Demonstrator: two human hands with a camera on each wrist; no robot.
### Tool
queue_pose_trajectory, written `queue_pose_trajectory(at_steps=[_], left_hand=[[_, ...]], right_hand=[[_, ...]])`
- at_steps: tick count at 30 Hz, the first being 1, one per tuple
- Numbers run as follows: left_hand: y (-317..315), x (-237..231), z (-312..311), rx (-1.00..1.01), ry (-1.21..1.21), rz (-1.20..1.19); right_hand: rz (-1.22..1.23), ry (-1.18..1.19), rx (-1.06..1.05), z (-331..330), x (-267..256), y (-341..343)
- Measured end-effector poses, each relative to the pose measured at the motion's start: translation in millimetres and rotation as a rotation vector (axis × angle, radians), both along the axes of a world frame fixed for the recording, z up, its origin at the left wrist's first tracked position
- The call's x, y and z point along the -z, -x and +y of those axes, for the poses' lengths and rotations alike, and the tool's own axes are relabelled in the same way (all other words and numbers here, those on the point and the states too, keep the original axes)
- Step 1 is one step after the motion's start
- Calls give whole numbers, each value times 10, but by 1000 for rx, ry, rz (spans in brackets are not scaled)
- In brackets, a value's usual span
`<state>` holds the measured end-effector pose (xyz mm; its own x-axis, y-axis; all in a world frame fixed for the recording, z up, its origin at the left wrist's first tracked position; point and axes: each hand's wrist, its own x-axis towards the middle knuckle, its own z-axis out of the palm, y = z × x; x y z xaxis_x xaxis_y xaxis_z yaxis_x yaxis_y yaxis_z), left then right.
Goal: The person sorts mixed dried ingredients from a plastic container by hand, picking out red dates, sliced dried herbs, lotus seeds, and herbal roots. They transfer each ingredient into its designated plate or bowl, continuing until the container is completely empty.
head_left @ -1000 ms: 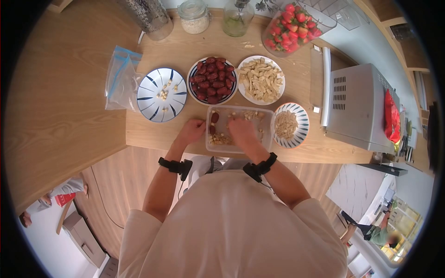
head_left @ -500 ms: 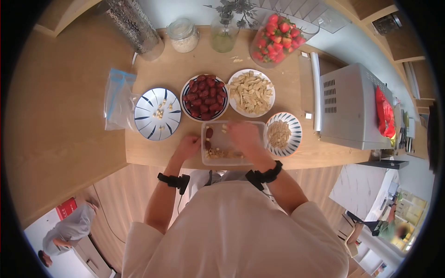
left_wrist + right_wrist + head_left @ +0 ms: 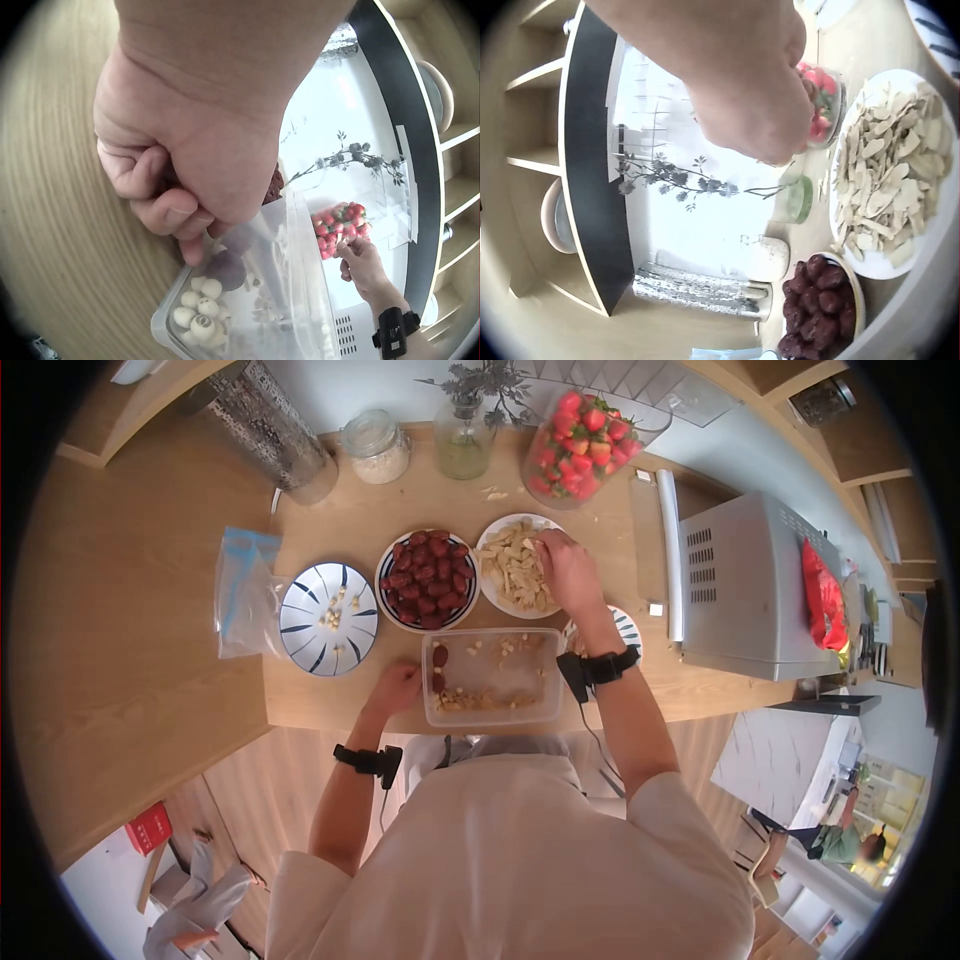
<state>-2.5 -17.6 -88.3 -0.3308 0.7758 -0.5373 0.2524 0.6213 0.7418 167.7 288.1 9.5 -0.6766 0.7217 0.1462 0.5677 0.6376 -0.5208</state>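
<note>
My left hand (image 3: 396,687) has its fingers curled at the left rim of a clear plastic container (image 3: 556,700) and grips the edge there. Inside lie two red dates (image 3: 440,657), round white lotus seeds (image 3: 201,315) and pale slices. My right hand (image 3: 574,575) is over the right side of a white plate (image 3: 855,262) heaped with pale dried slices (image 3: 515,565). Its thumb and fingers come together on a small pale slice (image 3: 340,238), seen in the left wrist view. A bowl of red dates (image 3: 425,580) sits left of that plate.
A striped plate (image 3: 300,645) with a few lotus seeds and a zip bag (image 3: 245,610) lie left. Under my right forearm is a smaller striped plate (image 3: 628,630). Behind stand a glass jar (image 3: 377,450), a vase (image 3: 465,450) and a strawberry container (image 3: 580,455). A silver appliance (image 3: 740,580) is right.
My right hand has left the plastic container and moved forward and right to the plate of pale slices. My left hand stays at the container's left rim.
</note>
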Motion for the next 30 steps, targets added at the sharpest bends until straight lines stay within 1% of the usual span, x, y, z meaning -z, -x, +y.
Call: queue_pose_trajectory(at_steps=[2,3,4,7,11,13,14,16,17,18,19,20,21,22,23,25,27,28,30], left_hand=[[5,44,-9,-2,1,-4],[5,67,-16,-3,-1,-7],[-3,23,-4,-4,3,-9],[-6,-116,28,-22,-13,0],[-13,-208,62,-1,35,-49],[-11,-235,80,-5,54,-73],[-11,-255,88,-6,76,-75],[-8,-228,91,-8,97,-80],[-3,-177,77,-4,75,-71],[0,-131,50,0,53,-61],[-10,-155,46,-2,54,-62],[-24,-177,49,-22,11,-67],[-34,-199,54,-42,-33,-73],[-30,-190,50,-43,-33,-74],[-22,-177,48,-46,0,-81],[-22,-171,46,-49,33,-90],[-13,-191,58,-58,76,-127],[-15,-186,55,-58,76,-127],[-19,-180,40,-35,43,-98]], right_hand=[[-50,27,-14,18,76,-6],[-92,-47,-8,13,173,-21],[-134,-119,-3,-24,153,-6],[-119,-143,25,-144,-6,-13],[-34,-105,-45,-433,-223,-103],[-71,240,-169,-713,-313,-179],[-72,241,-171,-823,-308,-200],[-414,300,-313,-1004,-238,-249],[-416,302,-314,-1059,-175,-304],[-431,233,-310,-1103,-90,-362],[-444,164,-306,-1137,-33,-386],[-444,164,-307,-1163,23,-400],[-454,137,-262,-1183,74,-415],[-464,110,-216,-1199,123,-425],[-465,111,-217,-1207,199,-442],[-445,67,-273,-1211,332,-471],[-483,113,-243,-1232,436,-431],[-520,158,-215,-1242,464,-402],[-515,168,-216,-1252,502,-380]])
